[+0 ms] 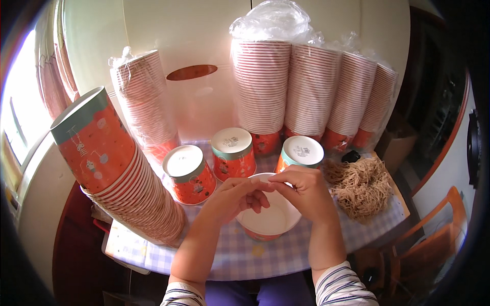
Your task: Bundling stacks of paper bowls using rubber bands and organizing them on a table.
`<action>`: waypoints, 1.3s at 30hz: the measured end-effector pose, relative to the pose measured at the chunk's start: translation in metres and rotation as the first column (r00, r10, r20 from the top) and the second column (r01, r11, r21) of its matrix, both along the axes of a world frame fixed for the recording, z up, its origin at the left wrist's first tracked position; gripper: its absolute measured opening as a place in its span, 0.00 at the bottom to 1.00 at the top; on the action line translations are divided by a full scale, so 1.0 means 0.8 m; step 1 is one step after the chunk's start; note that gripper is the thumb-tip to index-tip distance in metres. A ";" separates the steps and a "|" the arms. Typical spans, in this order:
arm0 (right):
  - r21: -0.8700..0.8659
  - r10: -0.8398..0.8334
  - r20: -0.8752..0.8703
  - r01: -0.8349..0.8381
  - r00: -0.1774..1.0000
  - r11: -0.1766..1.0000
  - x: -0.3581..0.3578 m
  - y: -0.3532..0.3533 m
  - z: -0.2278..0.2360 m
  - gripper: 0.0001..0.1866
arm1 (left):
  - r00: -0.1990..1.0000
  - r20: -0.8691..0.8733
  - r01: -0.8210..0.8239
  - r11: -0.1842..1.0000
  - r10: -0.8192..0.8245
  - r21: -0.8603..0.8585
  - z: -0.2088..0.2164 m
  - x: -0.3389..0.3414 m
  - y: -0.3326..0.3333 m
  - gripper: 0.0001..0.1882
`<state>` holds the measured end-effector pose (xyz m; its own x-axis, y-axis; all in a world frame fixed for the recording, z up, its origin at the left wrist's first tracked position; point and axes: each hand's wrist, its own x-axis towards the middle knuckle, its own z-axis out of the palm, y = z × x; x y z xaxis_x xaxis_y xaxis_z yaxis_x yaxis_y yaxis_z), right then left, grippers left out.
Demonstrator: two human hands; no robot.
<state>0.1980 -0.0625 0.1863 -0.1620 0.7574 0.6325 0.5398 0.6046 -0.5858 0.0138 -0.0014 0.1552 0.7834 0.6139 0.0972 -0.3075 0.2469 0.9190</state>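
Observation:
An orange paper tub (268, 219) stands upright in front of me, its white inside facing up. Over its far rim, my left hand (240, 198) and my right hand (302, 189) meet with thumbs and forefingers pinched close together. Whatever the fingertips hold is too small to make out. The other fingers of my left hand curl loosely above the tub's opening. Just beyond, three similar tubs rest upside down: one at the left (191, 183), one in the middle (234, 162) and one at the right (302, 149), partly hidden by my right hand.
A tall leaning stack of tubs (130, 178) rises at the left. Plastic-wrapped stacks line the back, one at the left (145, 102) and several at the right (263, 89). Tan stringy strands (362, 188) lie heaped on the checked tablecloth (214, 260). A wooden chair (434, 239) stands at the right.

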 end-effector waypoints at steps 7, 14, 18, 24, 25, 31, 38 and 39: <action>-0.005 0.148 -0.015 -0.148 0.989 0.989 0.016 0.013 -0.002 0.10 | 0.997 0.050 0.061 0.997 -0.059 -0.037 -0.014 0.005 0.009 0.17; -0.098 0.208 0.018 -0.205 0.978 0.974 0.017 0.011 -0.003 0.14 | 0.997 -0.058 -0.050 0.994 0.055 0.095 -0.020 0.005 0.004 0.10; -0.066 0.215 0.042 -0.212 0.976 0.975 0.015 0.005 0.002 0.16 | 0.986 -0.093 -0.122 0.975 0.141 0.186 -0.015 0.000 -0.001 0.08; -0.017 0.191 0.098 -0.190 0.977 0.982 0.009 0.006 -0.006 0.06 | 0.979 -0.108 -0.142 0.959 0.173 0.243 -0.010 -0.006 -0.005 0.08; 0.009 0.164 0.115 -0.166 0.980 0.986 0.007 0.006 -0.009 0.05 | 0.978 -0.111 -0.145 0.960 0.176 0.238 -0.009 -0.007 -0.006 0.08; 0.108 0.069 0.140 -0.084 0.988 0.991 -0.001 0.009 -0.012 0.06 | 0.936 -0.155 -0.236 0.890 0.316 0.390 -0.001 -0.005 -0.010 0.09; 0.126 0.122 0.160 -0.143 0.979 0.982 -0.005 0.003 -0.008 0.06 | 0.875 -0.045 -0.355 0.702 0.482 0.617 -0.010 -0.010 -0.032 0.07; 0.126 0.129 0.161 -0.150 0.978 0.981 -0.007 0.002 -0.010 0.06 | 0.836 0.014 -0.377 0.557 0.548 0.740 -0.013 -0.014 -0.039 0.06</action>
